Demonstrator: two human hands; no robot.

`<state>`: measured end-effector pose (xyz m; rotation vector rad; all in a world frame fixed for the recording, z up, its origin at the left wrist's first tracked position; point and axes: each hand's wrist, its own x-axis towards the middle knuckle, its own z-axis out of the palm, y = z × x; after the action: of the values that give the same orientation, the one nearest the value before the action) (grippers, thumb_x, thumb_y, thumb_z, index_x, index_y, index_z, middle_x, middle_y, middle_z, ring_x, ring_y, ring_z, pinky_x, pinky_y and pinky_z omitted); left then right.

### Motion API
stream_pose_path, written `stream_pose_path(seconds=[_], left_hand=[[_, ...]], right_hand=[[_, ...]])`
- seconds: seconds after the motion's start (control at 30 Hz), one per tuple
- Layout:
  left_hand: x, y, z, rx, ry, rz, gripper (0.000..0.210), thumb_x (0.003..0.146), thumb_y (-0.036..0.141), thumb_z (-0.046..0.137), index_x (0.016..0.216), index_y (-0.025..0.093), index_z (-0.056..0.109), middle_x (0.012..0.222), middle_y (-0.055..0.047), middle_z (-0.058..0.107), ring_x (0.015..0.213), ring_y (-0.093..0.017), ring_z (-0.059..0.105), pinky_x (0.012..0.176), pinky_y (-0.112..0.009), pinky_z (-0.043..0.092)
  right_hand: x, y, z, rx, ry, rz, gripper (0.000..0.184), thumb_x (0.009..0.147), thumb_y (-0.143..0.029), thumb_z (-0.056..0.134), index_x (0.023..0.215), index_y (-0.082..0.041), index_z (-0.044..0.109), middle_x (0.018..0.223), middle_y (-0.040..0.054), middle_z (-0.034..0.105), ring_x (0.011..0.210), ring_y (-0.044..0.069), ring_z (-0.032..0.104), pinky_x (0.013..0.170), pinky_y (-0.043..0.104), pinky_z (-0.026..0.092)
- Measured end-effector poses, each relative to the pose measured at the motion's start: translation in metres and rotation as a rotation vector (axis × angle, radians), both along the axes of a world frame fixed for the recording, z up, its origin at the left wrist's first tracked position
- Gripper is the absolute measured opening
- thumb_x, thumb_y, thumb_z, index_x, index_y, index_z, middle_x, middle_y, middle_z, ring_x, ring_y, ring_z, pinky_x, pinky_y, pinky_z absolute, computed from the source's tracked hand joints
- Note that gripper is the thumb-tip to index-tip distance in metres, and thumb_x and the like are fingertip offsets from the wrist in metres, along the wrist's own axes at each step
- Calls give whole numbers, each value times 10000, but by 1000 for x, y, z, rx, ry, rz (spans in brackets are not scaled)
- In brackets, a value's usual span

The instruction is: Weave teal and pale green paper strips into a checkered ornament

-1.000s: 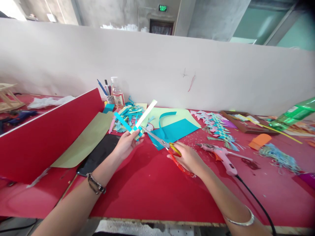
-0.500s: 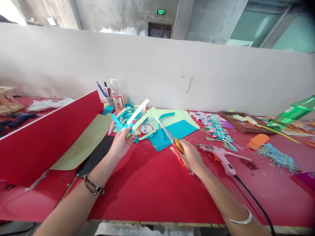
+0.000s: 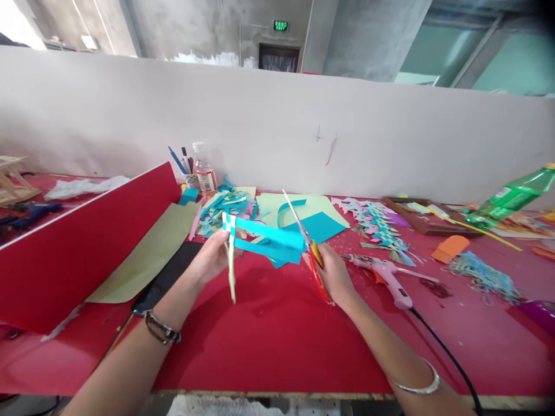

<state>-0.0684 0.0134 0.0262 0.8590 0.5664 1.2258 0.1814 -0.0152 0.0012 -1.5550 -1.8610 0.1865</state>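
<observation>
This looks like a craft workroom; the long red table [image 3: 269, 346] holds a pink glue gun [image 3: 384, 273], a cup of pens [image 3: 191, 181], a pile of cut paper bits [image 3: 228, 207] and thin blue strings [image 3: 484, 276]; scissors [image 3: 309, 241] are held up over it; a white board [image 3: 173, 110] stands behind it like a low wall; past that are a bare gray wall [image 3: 191, 29] and a green exit sign [image 3: 281, 25].

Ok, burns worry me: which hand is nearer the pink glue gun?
Right. The right hand is just left of the glue gun; the left hand is farther left.
</observation>
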Motion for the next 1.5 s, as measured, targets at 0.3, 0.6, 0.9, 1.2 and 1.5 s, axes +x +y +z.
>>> stream_pose_path(seconds=[0.3,0.6,0.9,1.2,1.5], left_hand=[[-6,8,-3,72,328,45,242,613,361,681,672,142,599,557,35,562,493,-60,485,499,-170,382],[-39,5,19,225,562,83,426,601,471,641,428,159,407,364,69,301,336,-28,226,337,-192,152],[-45,4,20,297,801,91,323,695,438,562,531,165,507,379,65,292,325,-34,195,319,-202,94],[-45,4,19,368,886,114,324,737,413,521,534,167,464,371,73,290,306,-23,203,306,-172,112],[-48,3,21,403,902,80,338,696,396,565,475,164,456,351,56,335,303,-32,241,305,-182,139]], right_hand=[[7,-4,4,-192,297,323,297,816,-477,343,701,-208,397,638,-3,497,583,144,503,576,283,410],[10,-11,22,-271,88,529,288,757,-488,443,790,-204,410,770,20,466,667,148,467,598,274,393],[10,-15,31,-387,-150,532,350,657,-512,567,768,-189,488,786,21,511,682,150,459,592,244,340],[7,-15,36,-404,-229,522,341,653,-506,583,687,-188,464,703,-9,497,617,124,442,562,230,316],[15,-16,37,-347,-174,457,419,647,-454,611,965,-197,516,974,63,552,826,193,523,680,273,383]])
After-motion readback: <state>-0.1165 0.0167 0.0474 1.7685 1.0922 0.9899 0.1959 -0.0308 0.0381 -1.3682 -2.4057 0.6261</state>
